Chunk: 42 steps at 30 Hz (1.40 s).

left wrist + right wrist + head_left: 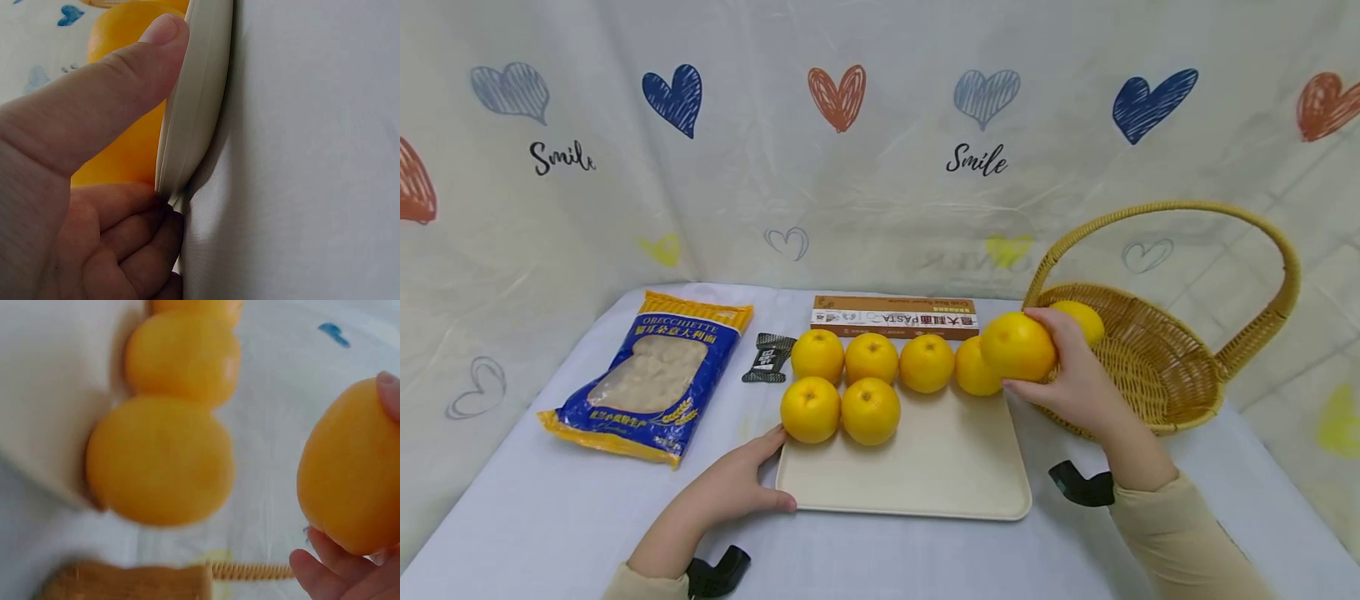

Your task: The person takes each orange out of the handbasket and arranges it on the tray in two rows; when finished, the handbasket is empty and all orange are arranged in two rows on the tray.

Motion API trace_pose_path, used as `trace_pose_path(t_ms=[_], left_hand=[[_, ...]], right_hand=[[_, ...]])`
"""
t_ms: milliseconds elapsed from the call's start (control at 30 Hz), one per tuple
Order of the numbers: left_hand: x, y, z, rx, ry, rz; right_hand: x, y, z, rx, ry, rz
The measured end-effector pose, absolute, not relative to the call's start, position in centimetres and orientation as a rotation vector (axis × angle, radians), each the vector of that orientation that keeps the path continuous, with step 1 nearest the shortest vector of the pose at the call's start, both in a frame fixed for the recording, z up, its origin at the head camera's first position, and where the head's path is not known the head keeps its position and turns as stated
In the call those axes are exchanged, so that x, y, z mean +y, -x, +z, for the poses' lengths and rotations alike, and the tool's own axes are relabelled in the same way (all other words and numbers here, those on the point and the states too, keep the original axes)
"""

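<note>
My right hand (1078,379) grips an orange (1018,347) above the tray's back right corner, beside the basket; its fingers and thumb also show around the fruit (353,469) in the right wrist view. A cream rectangular tray (940,475) bears several oranges: a row along the back and two more in front at the left, one of them an orange (810,409) near my left hand. That left hand (737,483) holds the tray's front left corner, thumb (134,78) on the rim and fingers curled at the side. One orange (1081,321) sits in the wicker basket (1150,375).
A blue and yellow pasta bag (647,375) lies at the left. Behind the tray are a small black packet (769,358) and a long pasta box (895,317). The basket's tall handle (1180,207) arches up at the right. A heart-printed sheet (880,183) hangs behind.
</note>
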<state>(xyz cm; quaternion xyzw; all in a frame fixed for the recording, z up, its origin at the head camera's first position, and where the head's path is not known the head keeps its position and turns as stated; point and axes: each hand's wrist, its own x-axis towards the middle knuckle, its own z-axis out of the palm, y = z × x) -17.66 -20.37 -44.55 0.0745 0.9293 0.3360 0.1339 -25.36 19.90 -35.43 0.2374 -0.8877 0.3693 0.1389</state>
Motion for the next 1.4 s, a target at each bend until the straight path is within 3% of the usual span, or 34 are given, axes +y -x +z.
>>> trace_pose_path(t_ms=[767, 1400], left_hand=[[-20.3, 17.8, -44.5, 2.675, -0.194, 0.981], [-20.3, 17.8, -44.4, 2.683, -0.218, 0.971]], right_hand=[[15.1, 24.9, -36.8, -2.444, -0.482, 1.72], [14.7, 25.1, -37.7, -2.623, -0.577, 1.606]])
